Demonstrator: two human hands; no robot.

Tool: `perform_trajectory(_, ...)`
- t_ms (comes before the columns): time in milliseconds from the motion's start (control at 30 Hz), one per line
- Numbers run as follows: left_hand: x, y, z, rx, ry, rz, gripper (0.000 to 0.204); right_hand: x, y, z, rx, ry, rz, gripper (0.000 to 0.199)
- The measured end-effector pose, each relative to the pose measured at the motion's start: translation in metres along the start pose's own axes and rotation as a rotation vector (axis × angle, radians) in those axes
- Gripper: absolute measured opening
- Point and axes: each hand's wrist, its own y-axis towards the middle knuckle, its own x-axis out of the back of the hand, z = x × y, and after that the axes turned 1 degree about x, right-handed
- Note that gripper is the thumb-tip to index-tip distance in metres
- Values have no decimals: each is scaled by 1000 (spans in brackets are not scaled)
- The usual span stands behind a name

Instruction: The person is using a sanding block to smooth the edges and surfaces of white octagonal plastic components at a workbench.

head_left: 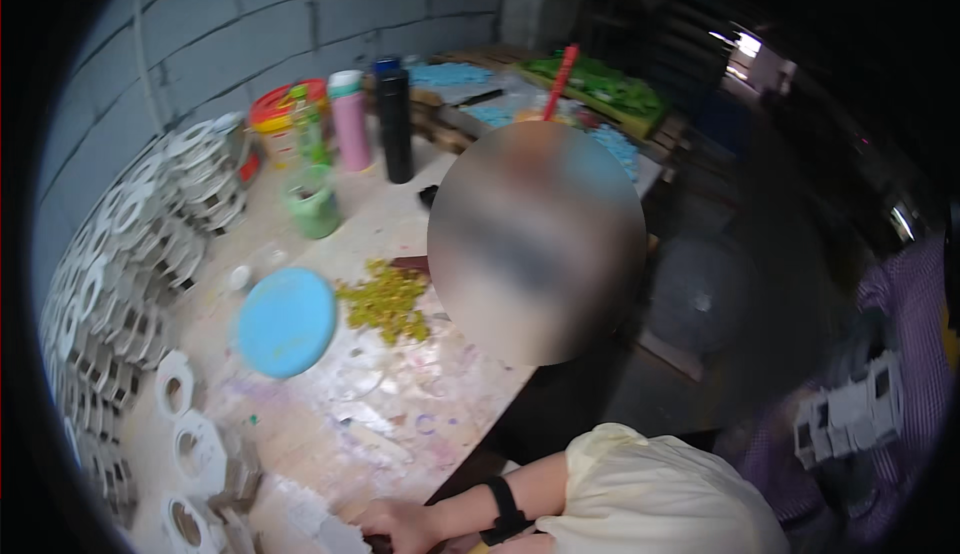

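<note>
My right hand (398, 526) is low in the view, on the forearm with a black band (505, 510) and cream sleeve (660, 489). Its fingers are curled closed over something dark at the lower edge, too hidden to name. Just left of the fingers is a white, rough-edged piece (318, 526); whether they touch it I cannot tell. A sliver of another forearm (525, 546) shows below, but my left hand is out of view. White ring-shaped pieces with octagonal outlines (203, 456) stand near the hand at the table's left.
Stacked white pieces (110, 299) line the wall. The stained table (470, 404) holds a blue disc (288, 322), yellow bits (388, 302), a green cup (312, 209), and pink (349, 124) and black (395, 129) bottles. At right, white pieces (852, 409) are beside a person's purple sleeve (915, 304).
</note>
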Motion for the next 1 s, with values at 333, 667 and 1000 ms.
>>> perform_trajectory(333, 24, 15, -45, 1348, 82, -104, 43, 27, 1, 29, -369, 174, 149, 49)
perform_trajectory(667, 44, -22, -52, 1522, -72, 51, 64, 13, -13, 22, -461, 243, 70, 62)
perform_trajectory(1000, 38, 27, -162, 863, -964, -366, 61, 10, -8, 21, -486, 343, -69, 47)
